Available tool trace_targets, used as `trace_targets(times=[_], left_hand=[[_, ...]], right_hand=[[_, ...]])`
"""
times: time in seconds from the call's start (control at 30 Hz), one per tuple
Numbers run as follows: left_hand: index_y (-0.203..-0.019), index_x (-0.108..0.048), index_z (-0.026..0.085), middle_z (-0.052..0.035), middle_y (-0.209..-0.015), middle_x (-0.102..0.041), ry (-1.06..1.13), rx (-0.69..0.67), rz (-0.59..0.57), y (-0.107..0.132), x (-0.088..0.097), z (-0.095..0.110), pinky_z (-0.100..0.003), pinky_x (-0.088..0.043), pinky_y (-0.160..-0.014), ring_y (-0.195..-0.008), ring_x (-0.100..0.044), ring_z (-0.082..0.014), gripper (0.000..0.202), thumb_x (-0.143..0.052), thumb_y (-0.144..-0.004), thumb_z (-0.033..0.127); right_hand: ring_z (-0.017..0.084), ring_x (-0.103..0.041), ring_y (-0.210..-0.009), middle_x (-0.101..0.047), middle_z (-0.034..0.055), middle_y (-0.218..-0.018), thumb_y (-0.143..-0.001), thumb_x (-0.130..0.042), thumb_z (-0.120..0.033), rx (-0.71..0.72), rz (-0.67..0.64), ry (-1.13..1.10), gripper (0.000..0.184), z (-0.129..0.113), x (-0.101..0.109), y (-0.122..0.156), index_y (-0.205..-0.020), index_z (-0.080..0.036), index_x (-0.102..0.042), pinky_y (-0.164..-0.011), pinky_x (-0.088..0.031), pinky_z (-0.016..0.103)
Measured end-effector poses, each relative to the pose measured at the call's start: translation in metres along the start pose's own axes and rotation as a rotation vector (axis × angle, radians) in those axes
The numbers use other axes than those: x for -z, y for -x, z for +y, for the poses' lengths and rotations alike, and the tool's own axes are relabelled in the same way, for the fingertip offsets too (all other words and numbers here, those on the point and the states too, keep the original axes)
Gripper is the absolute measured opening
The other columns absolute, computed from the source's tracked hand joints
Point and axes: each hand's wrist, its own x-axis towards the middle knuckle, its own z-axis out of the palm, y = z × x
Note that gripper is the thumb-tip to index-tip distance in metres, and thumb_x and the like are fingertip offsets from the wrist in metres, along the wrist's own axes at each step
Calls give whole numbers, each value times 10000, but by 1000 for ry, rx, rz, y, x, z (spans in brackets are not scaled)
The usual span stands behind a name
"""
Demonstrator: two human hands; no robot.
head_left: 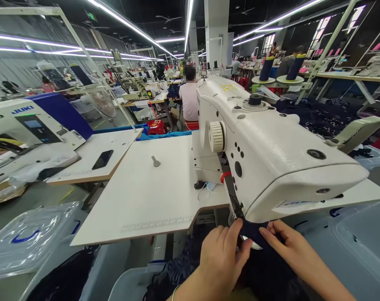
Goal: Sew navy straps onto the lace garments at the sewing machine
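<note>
A white sewing machine (271, 154) stands before me, its rounded head reaching toward me. Dark navy fabric (251, 229) is stretched between my hands just under the front end of that head. My left hand (219, 253) pinches the fabric's left side, thumb and fingers bent close to the machine's narrow lower arm (232, 192). On the other side, my right hand (285, 236) has the cloth between thumb and fingers. A shiny metal piece (254, 243) shows below the fabric between the hands. The needle area is hidden by the machine head.
A white tabletop (164, 188) with a printed ruler bears a small grey metal part (155, 161). A black phone (102, 159) lies on the neighbouring table, beside another sewing machine (36, 125). Clear plastic bins (33, 234) flank me. A person (189, 100) sits ahead, back turned.
</note>
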Motion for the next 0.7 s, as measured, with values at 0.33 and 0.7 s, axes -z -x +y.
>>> trace_targets(times=[0.33,0.7], left_hand=[[-1256,-575,164,-71,-1400,-517,-305,-377,-385,3,-2,-8,-392,-275,-1130,-1344,-400,-203,295,-488,-990,256],[-1341,-520,226,-81,-1463,-449,-508,-249,-270,28,-22,11,-446,-142,-1162,-1403,-320,-235,381,-544,-967,296]], right_hand=[[176,-586,-733,-576,-7,-746,-886,-515,-490,15,-62,-3,272,5,1,-13,-913,-219,-520,-725,-500,276],[192,-644,-925,-662,49,-956,-920,-517,-454,159,-35,-42,234,27,16,-11,-1015,-242,-539,-797,-526,253]])
